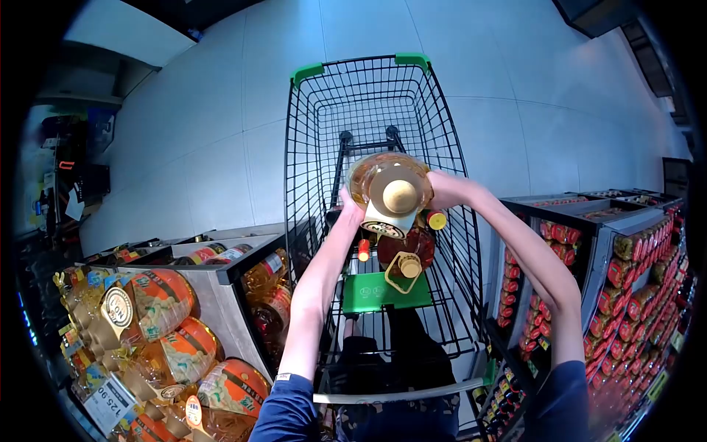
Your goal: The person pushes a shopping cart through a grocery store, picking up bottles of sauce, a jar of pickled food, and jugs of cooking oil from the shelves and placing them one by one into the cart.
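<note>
A large oil bottle (389,188) with a beige cap and a round tag on its neck is held over the shopping cart (303,158). My left hand (352,210) is pressed to its left side, and my right hand (440,190) is against its right side; the bottle hides most of the fingers. Just below it in the cart stands a darker bottle (404,254) with a looped handle. A red-capped bottle (364,249) and a yellow-and-red-capped bottle (437,219) are beside it.
Large oil bottles with orange labels (163,303) are stacked at the lower left, by a price tag (110,404). Shelves of red-lidded jars (617,302) line the right side. The cart's handlebar (398,394) crosses in front of my body.
</note>
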`<state>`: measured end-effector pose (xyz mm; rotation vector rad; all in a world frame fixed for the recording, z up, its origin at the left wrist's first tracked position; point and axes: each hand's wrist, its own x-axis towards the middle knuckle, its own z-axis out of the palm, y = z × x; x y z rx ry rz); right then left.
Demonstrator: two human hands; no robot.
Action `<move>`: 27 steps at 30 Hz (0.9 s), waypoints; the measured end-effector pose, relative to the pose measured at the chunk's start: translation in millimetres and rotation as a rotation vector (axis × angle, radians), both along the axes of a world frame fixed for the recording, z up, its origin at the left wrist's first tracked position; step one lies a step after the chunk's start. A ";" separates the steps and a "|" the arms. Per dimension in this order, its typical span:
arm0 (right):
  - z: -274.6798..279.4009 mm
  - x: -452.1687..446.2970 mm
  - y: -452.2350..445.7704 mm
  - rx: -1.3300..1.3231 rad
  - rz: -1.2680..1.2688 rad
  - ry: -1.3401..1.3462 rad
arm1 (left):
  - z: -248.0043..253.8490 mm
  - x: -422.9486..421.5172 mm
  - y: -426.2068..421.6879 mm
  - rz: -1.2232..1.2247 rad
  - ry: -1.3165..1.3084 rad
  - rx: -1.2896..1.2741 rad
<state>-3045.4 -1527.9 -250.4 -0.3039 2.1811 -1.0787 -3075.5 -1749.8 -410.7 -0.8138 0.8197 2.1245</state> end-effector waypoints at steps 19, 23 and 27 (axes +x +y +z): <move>-130.5 -36.9 14.5 0.422 0.064 0.162 | -140.6 -20.4 31.9 -0.013 -0.003 0.269; -129.9 -41.0 22.8 0.445 0.039 0.097 | -154.7 -19.7 29.6 -0.012 -0.040 0.208; -130.3 -32.4 36.3 0.502 -0.036 -0.057 | -78.0 -30.6 60.2 -0.044 0.028 -0.184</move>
